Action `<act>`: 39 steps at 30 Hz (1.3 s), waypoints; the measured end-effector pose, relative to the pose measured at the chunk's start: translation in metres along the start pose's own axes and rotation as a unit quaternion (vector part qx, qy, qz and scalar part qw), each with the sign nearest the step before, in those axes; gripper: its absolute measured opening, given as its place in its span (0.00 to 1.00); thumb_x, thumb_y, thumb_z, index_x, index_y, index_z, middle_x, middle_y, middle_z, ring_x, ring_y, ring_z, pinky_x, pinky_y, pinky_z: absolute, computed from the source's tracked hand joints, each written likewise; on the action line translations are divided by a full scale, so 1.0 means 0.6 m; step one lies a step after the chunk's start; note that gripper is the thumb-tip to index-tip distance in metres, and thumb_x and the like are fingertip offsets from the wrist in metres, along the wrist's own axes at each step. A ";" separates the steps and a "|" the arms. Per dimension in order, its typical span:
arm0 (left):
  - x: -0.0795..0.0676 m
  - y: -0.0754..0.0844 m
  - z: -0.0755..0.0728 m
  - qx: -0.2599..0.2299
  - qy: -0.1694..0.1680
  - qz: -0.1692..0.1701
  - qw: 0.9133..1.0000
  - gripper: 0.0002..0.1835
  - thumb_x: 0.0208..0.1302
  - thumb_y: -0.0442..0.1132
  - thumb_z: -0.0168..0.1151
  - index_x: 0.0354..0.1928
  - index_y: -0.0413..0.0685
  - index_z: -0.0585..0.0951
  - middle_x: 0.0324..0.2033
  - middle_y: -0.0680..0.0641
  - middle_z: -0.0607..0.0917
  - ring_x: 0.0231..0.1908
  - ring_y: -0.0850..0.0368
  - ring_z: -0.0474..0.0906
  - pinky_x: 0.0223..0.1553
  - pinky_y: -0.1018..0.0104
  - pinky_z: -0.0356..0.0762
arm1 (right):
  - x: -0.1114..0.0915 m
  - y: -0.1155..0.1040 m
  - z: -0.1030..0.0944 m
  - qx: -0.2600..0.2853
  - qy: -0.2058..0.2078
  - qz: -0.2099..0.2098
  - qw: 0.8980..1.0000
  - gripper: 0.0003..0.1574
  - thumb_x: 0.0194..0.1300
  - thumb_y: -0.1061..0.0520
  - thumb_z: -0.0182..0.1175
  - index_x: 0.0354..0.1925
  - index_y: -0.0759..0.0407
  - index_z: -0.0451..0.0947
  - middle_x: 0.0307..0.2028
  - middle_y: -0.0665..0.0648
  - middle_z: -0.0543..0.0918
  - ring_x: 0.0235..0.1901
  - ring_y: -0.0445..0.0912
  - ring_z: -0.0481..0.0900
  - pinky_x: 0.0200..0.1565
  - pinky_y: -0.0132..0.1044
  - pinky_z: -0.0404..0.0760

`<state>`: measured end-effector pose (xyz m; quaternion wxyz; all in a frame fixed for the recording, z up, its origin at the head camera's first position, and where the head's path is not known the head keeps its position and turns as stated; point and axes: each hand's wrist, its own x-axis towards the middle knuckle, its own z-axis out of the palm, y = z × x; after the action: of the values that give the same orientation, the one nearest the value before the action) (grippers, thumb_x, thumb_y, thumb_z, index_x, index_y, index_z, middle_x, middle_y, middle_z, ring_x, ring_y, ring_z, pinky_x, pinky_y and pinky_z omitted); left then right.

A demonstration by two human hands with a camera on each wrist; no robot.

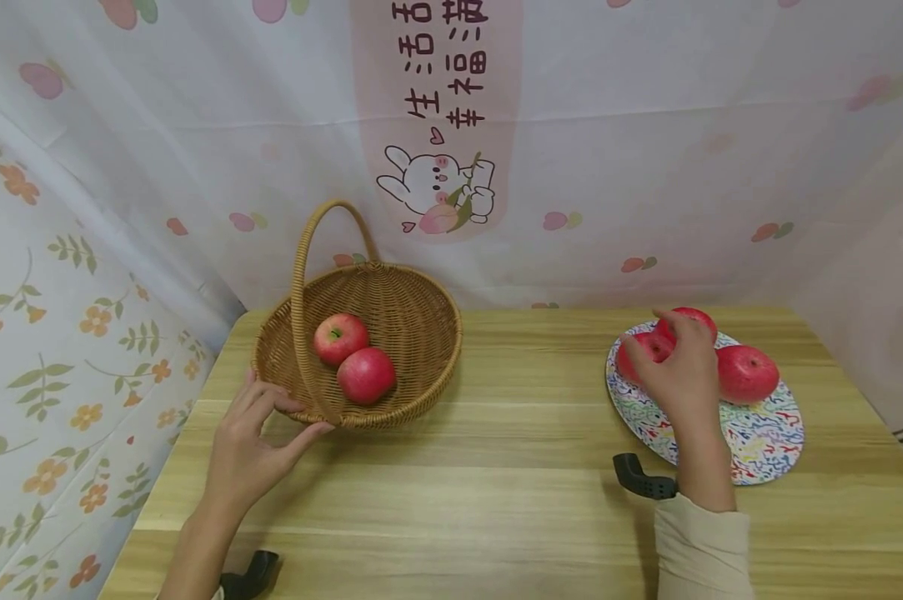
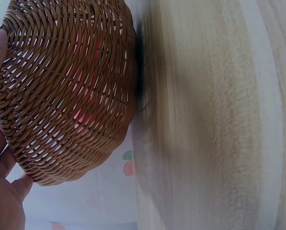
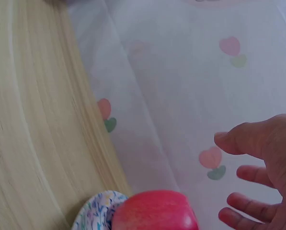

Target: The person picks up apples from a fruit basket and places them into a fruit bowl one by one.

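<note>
My left hand (image 1: 244, 446) holds the near left rim of a brown wicker basket (image 1: 428, 333) with a tall arched handle. Its thumb lies near the foot of the handle, and the other fingers reach over the rim. Inside the basket sit two red apples, one stem up (image 1: 341, 338) and one nearer apple (image 1: 366, 376). Over a colourful patterned plate (image 1: 766, 442), my right hand (image 1: 684, 371) hovers with fingers spread and nothing held. Three apples are on that plate: a left apple (image 1: 634, 360), a back apple (image 1: 702, 319) partly hidden by the hand, and a right apple (image 1: 748, 375).
Both basket and plate stand on a wooden table (image 1: 496, 492). A white printed curtain (image 1: 609, 150) hangs along its back edge, and a flowered cloth (image 1: 68, 375) hangs at the left. Dark wrist mounts (image 1: 644, 477) stick out beside the forearms.
</note>
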<state>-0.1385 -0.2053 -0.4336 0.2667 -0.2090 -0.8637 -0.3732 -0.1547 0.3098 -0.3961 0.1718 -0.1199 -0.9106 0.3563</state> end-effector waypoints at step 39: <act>-0.002 -0.004 -0.005 -0.005 0.002 0.019 1.000 0.33 0.61 0.70 0.69 0.31 0.43 0.82 0.33 0.48 0.82 0.41 0.61 0.77 0.83 0.43 0.56 | -0.004 -0.136 0.125 0.108 -0.060 -0.202 0.971 0.28 0.68 0.61 0.71 0.65 0.62 0.79 0.60 0.66 0.82 0.57 0.61 0.81 0.62 0.61 0.83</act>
<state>-0.1377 -0.2091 -0.4338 0.2744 -0.2258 -0.8570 -0.3731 -0.1905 0.2046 -0.3919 0.1969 0.1080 -0.8809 0.4165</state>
